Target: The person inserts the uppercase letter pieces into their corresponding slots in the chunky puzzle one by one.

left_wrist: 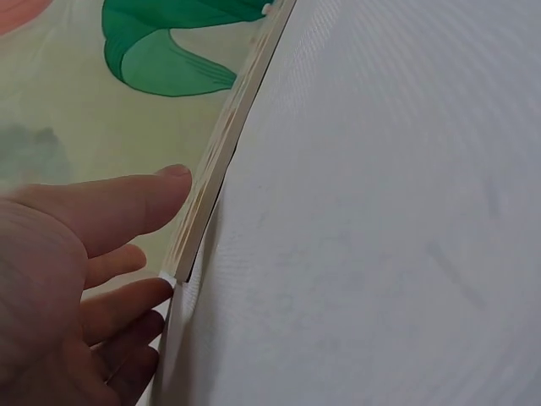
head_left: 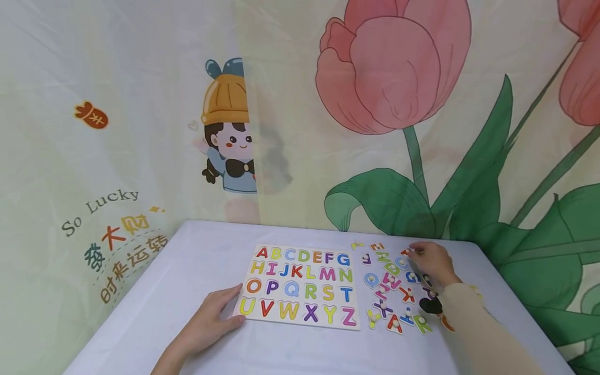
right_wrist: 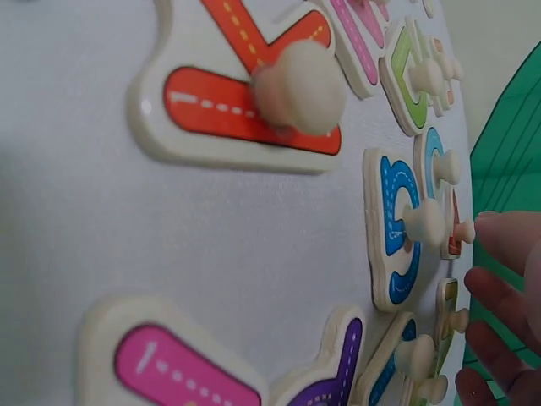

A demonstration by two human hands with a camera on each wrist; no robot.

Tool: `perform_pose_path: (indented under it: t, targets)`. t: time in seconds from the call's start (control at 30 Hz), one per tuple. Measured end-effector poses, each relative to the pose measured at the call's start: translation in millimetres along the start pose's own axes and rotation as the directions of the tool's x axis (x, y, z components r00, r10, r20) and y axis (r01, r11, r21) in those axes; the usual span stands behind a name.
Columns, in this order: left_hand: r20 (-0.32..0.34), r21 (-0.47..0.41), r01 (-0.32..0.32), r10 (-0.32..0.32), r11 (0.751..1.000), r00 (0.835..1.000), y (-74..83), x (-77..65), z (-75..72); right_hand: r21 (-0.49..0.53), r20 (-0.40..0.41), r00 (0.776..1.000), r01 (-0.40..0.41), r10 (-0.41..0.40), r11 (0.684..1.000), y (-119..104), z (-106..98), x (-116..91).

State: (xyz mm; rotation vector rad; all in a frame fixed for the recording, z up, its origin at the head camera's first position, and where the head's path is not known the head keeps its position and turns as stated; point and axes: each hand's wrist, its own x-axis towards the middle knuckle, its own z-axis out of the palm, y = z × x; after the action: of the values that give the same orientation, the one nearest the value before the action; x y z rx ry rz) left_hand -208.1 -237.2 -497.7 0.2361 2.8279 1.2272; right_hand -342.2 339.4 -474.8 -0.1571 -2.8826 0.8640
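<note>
A pale alphabet board point(head_left: 337, 296) with coloured letters lies on the table. My left hand point(head_left: 211, 320) touches its left side, with the thumb at the near corner and relaxed fingers along the edge. In the left wrist view, the thumb point(left_wrist: 135, 207) lies beside the board's edge point(left_wrist: 221, 152). At the far right, my right hand point(head_left: 433, 263) reaches over loose knobbed letter pieces. Its fingertips are by a small red letter piece point(right_wrist: 455, 233), close to the knob; a firm grip does not show. A blue letter G piece point(right_wrist: 396, 241) lies nearby.
Several loose letter pieces lie right of the board, among them a red A point(head_left: 395, 324) and a green R point(head_left: 423, 325). A dark rounded object point(head_left: 430, 305) shows beside the right sleeve point(head_left: 478, 323). A printed cloth point(head_left: 290, 104) hangs behind the white table point(head_left: 206, 245).
</note>
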Motion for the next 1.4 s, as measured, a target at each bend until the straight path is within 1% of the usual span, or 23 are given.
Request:
perform_pose_path:
  t: [0.1,0.23,0.4,0.5,0.63,0.73,0.87,0.97,1.1,1.17,1.27,1.4]
  targets:
    - [0.006,-0.004,-0.014,0.014,1.000,1.000,-1.3,1.1,2.0,-0.012,-0.029,0.999,-0.028,0.028,1.000,1,6,3]
    - [0.013,0.003,-0.015,0.015,1.000,1.000,-2.2,0.7,3.8,-0.020,-0.056,0.998,-0.033,0.032,0.999,1,10,6]
    - [0.008,0.008,0.016,-0.016,1.000,1.000,-1.7,-0.3,5.2,-0.012,-0.054,0.998,-0.041,0.040,0.999,2,12,11]
    - [0.007,0.014,0.021,-0.021,1.000,1.000,-1.1,0.6,5.9,-0.001,-0.054,0.996,-0.070,0.070,0.998,2,12,12]
    - [0.003,0.044,0.010,-0.011,0.999,1.000,-1.3,2.5,6.7,0.014,-0.056,0.994,-0.095,0.096,0.995,2,12,13]
    - [0.003,0.059,0.009,-0.009,0.998,1.000,-2.5,3.6,7.1,0.025,-0.058,0.994,-0.097,0.098,0.995,2,13,14]
    - [0.006,0.053,0.021,-0.022,0.998,1.000,-3.8,3.3,7.4,0.023,-0.059,0.994,-0.087,0.088,0.996,5,14,14]
    - [0.006,0.057,0.024,-0.025,0.998,1.000,-4.0,2.9,7.8,0.006,-0.078,0.995,-0.065,0.066,0.998,6,12,14]
    - [0.000,0.072,0.018,-0.018,0.997,1.000,-3.0,2.8,7.2,0.033,-0.102,0.995,-0.018,0.021,0.999,0,9,14]
    - [-0.006,0.077,0.010,-0.009,0.997,1.000,-2.6,2.8,6.7,0.062,-0.095,0.995,0.022,-0.016,0.998,-6,7,13]
    - [-0.013,0.079,-0.004,0.005,0.997,1.000,-2.6,2.9,6.4,0.080,-0.073,0.992,0.105,-0.099,0.991,-17,8,11]
    - [-0.013,0.076,-0.006,0.007,0.997,1.000,-4.0,2.9,7.5,0.104,-0.058,0.977,0.210,-0.205,0.972,-42,14,6]
